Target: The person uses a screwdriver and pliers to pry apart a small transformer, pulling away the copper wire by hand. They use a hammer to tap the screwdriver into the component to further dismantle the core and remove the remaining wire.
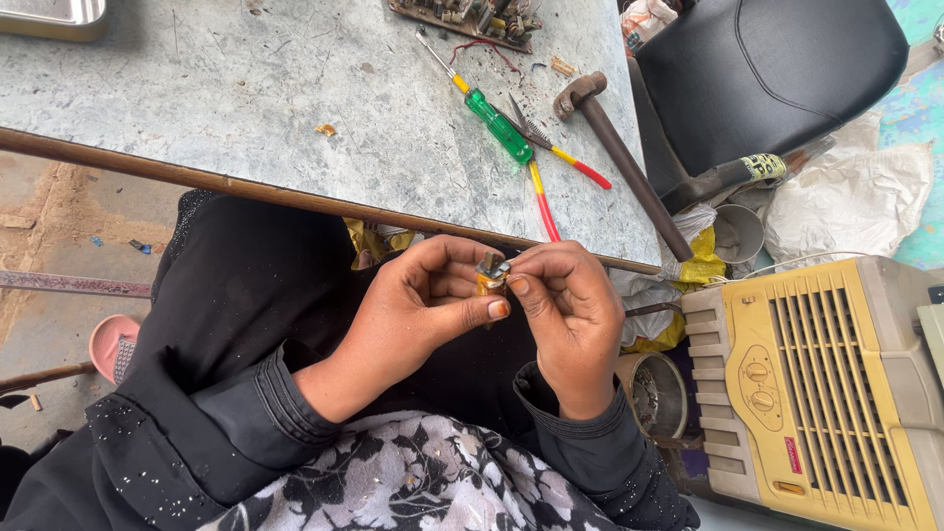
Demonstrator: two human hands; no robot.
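Two hands meeting over the lap, both pinched on one small part (493, 271): a little metal-and-yellow piece, held just below the table edge (295, 197). Left hand (418, 310) curled around it from the side, thumb laid across underneath, fingers closed on the yellow body. Right hand (570, 310) closed on the grey metal top, fingertips (518, 285) pressing or pulling at it. Seemingly midway through prying or working the metal cap loose from the yellow body; too small to tell whether already loosened. Likely called for next: a firm steady hold from the left, a careful twist or pull from the right, without letting the piece slip into the lap. Beyond the hands on the table, a green-handled screwdriver (492, 120), a pair of red-and-yellow pliers (551, 167) and a hammer (615, 147), all untouched and well apart from the fingers. Further up, a circuit board (467, 20). Off beside the right hand, a yellow fan cooler (826, 393).
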